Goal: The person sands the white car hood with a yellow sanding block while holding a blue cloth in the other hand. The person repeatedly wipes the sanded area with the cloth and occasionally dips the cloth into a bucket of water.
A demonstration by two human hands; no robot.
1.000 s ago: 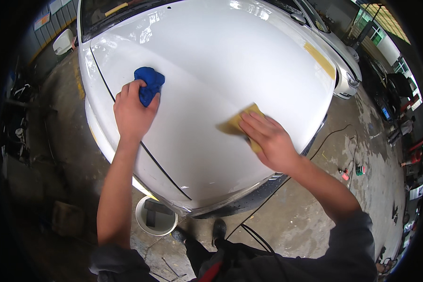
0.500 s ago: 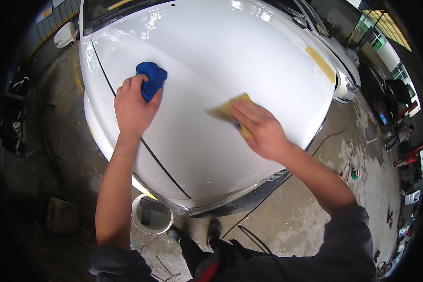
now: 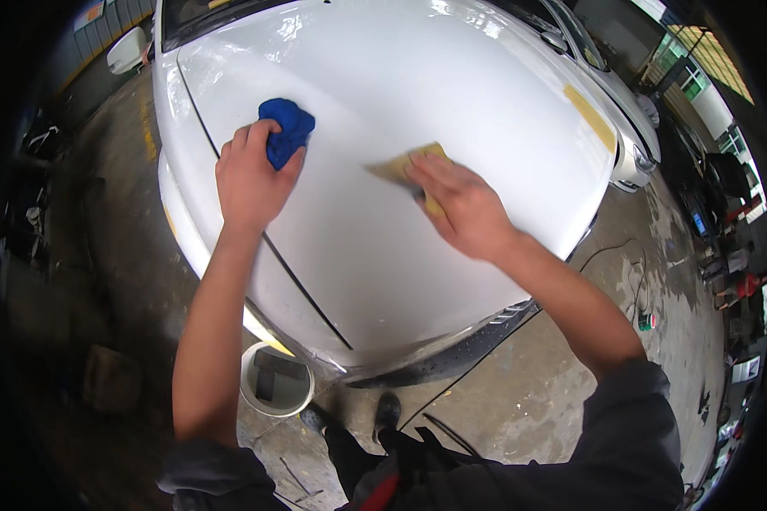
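Note:
A bunched blue cloth (image 3: pixel 286 129) is gripped in my left hand (image 3: pixel 254 183), resting on the left part of a white car hood (image 3: pixel 358 255), just right of its dark panel seam. Closer to the hood's middle, my right hand (image 3: pixel 462 204) presses a yellowish sheet, apparently sandpaper (image 3: pixel 392 170), against the surface. Its left corner is smeared by motion. Something dark shows beneath the fingers, too blurred to make out. Both forearms reach over the car's front edge.
Below the front corner stands a white bucket (image 3: pixel 296 399) with dark pieces inside. Yellow tape (image 3: pixel 590 117) runs along the hood's right edge. A dark cable (image 3: pixel 464 375) crosses the concrete floor, with a small can (image 3: pixel 647 322) farther right. People are in the right background.
My right hand has slid the sandpaper left and farther up the hood. The left hand keeps the cloth at nearly the same spot. The view has shifted slightly.

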